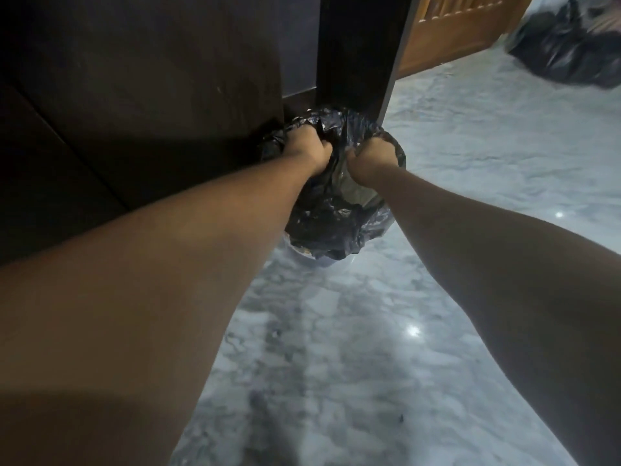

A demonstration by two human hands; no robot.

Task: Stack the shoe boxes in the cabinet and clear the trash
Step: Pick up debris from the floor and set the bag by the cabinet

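A black plastic trash bag (331, 227) lines a small bin on the marble floor, right against the foot of a dark wooden cabinet (151, 79). My left hand (307, 149) grips the bag's rim on the left side, fingers curled into the plastic. My right hand (369, 159) grips the rim on the right side the same way. The bag's mouth gapes between the two hands, and its inside is too dark to make out. Only a sliver of the pale bin (302, 252) shows under the bag. No shoe boxes are in view.
A second, filled black trash bag (568, 52) lies on the floor at the far right. A light wooden door (453, 31) stands open behind the cabinet's dark upright post (359, 45). Grey marble floor (369, 348) spreads to the right and toward me.
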